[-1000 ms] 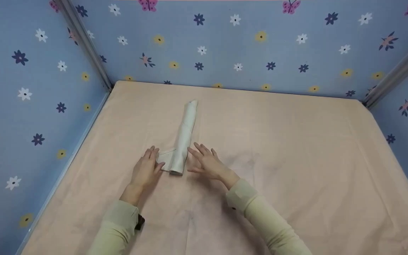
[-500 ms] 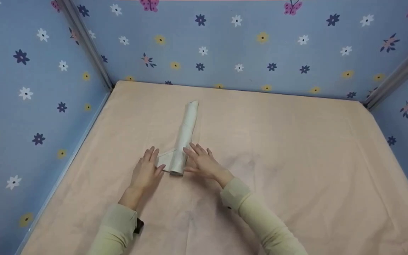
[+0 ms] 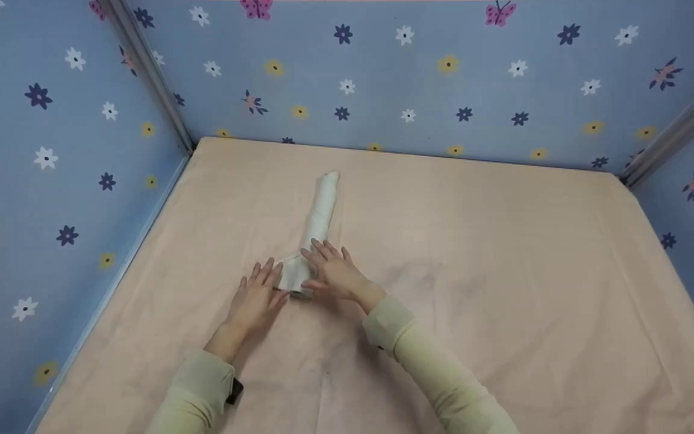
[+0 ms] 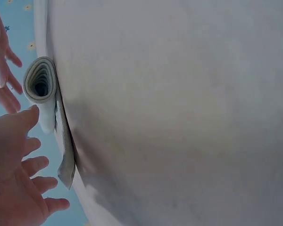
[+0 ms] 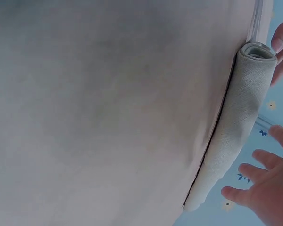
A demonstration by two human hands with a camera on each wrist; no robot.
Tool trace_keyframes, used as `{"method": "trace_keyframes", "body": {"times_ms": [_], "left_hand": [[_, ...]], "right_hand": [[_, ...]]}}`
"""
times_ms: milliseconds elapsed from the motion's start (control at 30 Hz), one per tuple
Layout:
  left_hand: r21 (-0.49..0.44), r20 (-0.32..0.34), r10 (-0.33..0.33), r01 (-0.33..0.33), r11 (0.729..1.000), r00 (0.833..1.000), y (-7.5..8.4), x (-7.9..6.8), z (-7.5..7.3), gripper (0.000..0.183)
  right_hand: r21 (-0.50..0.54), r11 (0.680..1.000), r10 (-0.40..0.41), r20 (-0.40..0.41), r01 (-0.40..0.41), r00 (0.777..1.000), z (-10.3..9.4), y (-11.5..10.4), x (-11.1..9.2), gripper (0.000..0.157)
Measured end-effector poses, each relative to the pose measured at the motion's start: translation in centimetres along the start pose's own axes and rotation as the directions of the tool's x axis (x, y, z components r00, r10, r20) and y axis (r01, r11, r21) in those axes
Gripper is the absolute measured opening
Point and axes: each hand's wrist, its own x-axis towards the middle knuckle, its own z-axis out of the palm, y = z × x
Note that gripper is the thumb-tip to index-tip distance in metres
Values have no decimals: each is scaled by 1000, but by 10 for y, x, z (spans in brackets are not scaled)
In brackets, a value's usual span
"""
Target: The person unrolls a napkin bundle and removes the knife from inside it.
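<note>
A pale grey-white rolled-up cloth (image 3: 321, 211) lies lengthwise on the table, its near end showing spiral layers in the left wrist view. A flat loose flap (image 3: 290, 274) sticks out from the roll's left side. My left hand (image 3: 253, 304) is at that flap's left edge, palm down, with fingers extended. My right hand (image 3: 341, 274) reaches over the near part of the roll from the right, fingers spread and nearly straight, covering part of it. In the right wrist view the roll (image 5: 243, 108) stands beside the right hand's spread fingers. Whether the fingertips press on it is hard to tell.
A light peach cloth (image 3: 503, 271) with creases covers the table. Blue flowered panels (image 3: 407, 72) enclose the back and both sides, joined by grey corner posts (image 3: 148, 72). A small black object (image 3: 235, 392) sits at the left sleeve cuff.
My right hand has moved left, from beside the roll to over its near part. My left hand has shifted slightly right, onto the flap's edge. The roll has stayed nearly in place.
</note>
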Motion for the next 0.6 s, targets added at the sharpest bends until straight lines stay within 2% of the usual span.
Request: {"method": "trace_keyframes", "body": {"times_ms": [200,433,600], "left_hand": [[9,43,1,-1,1000,999,-2,-4,3,58],[12,63,21,-22,1000,998,-3,-4,6,58],[4,101,10,-11,1000,995,-5,-5,7,59]], "right_hand": [[-20,1000,21,34,-20,999,3,-2,5,71],[-21,1000,7,38,-7,999,7,-3,11,69],[-28,1000,10,58,-9,998,11,-5,14,71]]}}
